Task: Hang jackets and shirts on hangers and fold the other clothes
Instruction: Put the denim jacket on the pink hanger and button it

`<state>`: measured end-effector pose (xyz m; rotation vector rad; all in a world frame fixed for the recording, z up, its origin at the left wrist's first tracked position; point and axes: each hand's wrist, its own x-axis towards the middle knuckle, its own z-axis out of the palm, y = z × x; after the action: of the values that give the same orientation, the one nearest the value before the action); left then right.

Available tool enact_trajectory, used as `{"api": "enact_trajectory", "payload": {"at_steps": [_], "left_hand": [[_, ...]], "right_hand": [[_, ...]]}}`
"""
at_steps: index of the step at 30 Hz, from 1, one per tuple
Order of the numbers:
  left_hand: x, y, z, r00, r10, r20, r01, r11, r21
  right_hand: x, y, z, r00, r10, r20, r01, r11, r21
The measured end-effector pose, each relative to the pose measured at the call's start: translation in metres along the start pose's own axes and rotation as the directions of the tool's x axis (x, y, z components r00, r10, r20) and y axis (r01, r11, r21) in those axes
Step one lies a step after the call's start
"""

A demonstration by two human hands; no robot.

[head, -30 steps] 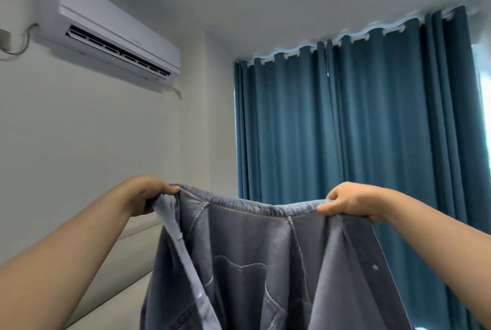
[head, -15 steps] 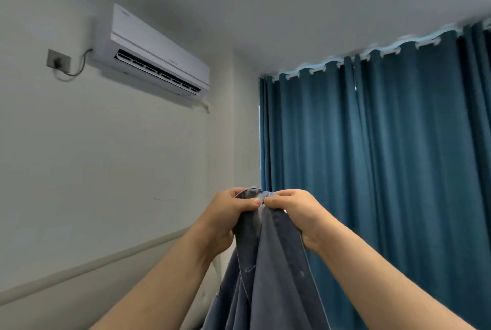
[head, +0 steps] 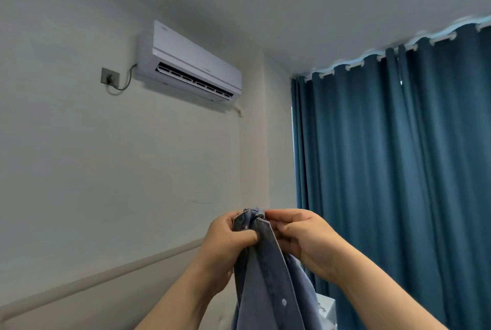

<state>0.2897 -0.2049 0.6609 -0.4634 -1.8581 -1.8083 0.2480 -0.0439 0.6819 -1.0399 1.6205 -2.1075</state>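
A blue denim shirt [head: 268, 282] with a white button on its placket hangs in front of me at the bottom middle, folded lengthwise. My left hand [head: 225, 244] grips its top edge from the left. My right hand [head: 300, 236] pinches the same top edge from the right, and the two hands almost touch. The shirt's lower part runs out of view below. No hanger is in view.
A white wall with an air conditioner [head: 191, 69] and a socket [head: 109, 75] fills the left. Teal curtains [head: 398, 170] cover the right. A pale padded headboard edge [head: 106, 274] crosses the lower left. Something white shows at the lower right [head: 325, 308].
One second ago my hands held the shirt spread wide apart. They have come together, folding it in half lengthwise, and my view has tilted upward and to the left.
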Motion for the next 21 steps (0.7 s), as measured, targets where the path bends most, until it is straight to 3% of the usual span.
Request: {"api": "enact_trajectory", "payload": {"at_steps": [4, 7, 10, 17, 19, 21], "left_hand": [[-0.016, -0.004, -0.005, 0.998, -0.055, -0.014, 0.054, 0.996, -0.064], [-0.028, -0.005, -0.002, 0.990, -0.089, -0.110, 0.085, 0.996, -0.040], [-0.043, -0.003, 0.001, 0.977, -0.095, -0.190, 0.103, 0.994, 0.031], [-0.090, 0.007, 0.005, 0.900, -0.064, -0.431, 0.111, 0.990, 0.086], [-0.109, 0.013, -0.001, 0.873, -0.038, -0.487, 0.078, 0.995, 0.062], [-0.131, 0.023, -0.013, 0.851, -0.020, -0.525, 0.038, 0.999, 0.024]], "right_hand": [[-0.002, 0.009, 0.001, 0.997, 0.054, 0.059, -0.040, 0.976, -0.215], [-0.003, 0.018, 0.003, 0.994, 0.042, 0.100, -0.010, 0.953, -0.303], [-0.004, 0.028, 0.003, 0.990, 0.024, 0.140, 0.019, 0.955, -0.298], [-0.014, 0.052, 0.018, 0.956, 0.003, 0.292, 0.021, 0.997, -0.081], [-0.015, 0.059, 0.025, 0.968, -0.076, 0.239, 0.117, 0.980, -0.163], [-0.014, 0.071, 0.032, 0.951, -0.087, 0.296, 0.183, 0.932, -0.312]]}}
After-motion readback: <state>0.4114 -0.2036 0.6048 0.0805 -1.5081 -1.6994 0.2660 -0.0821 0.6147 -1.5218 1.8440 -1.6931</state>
